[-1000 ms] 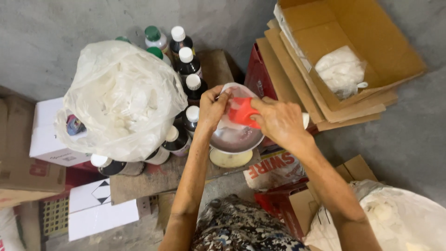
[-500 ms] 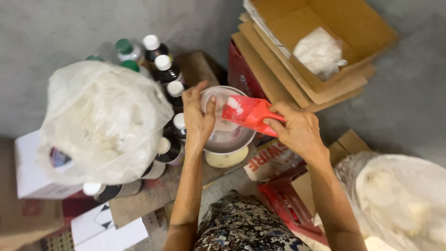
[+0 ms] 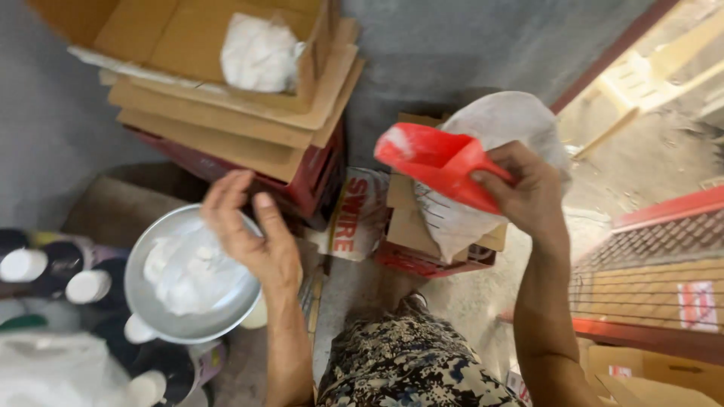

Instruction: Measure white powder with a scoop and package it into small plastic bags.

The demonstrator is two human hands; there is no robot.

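My right hand (image 3: 532,196) grips a red plastic scoop (image 3: 437,162) by its handle, raised in front of a large white plastic sack (image 3: 498,132) at the right. The scoop's mouth is dusted with white powder. My left hand (image 3: 253,237) rests on the right rim of a round metal bowl (image 3: 170,320), fingers spread, thumb over the edge. White powder (image 3: 188,275) lies heaped inside the bowl. The bowl sits on top of dark bottles with white caps (image 3: 87,286).
Stacked open cardboard boxes (image 3: 226,98) hold a white bag (image 3: 260,49) at the top. Red crates (image 3: 317,188) and a printed sack (image 3: 358,215) sit in the middle. A wire-mesh rack (image 3: 648,271) stands right. A grey wall (image 3: 45,128) runs behind.
My right hand has swung the red scoop away from the bowl, rightward to the white sack. The view has turned right with it. My left hand stays on the bowl's rim.
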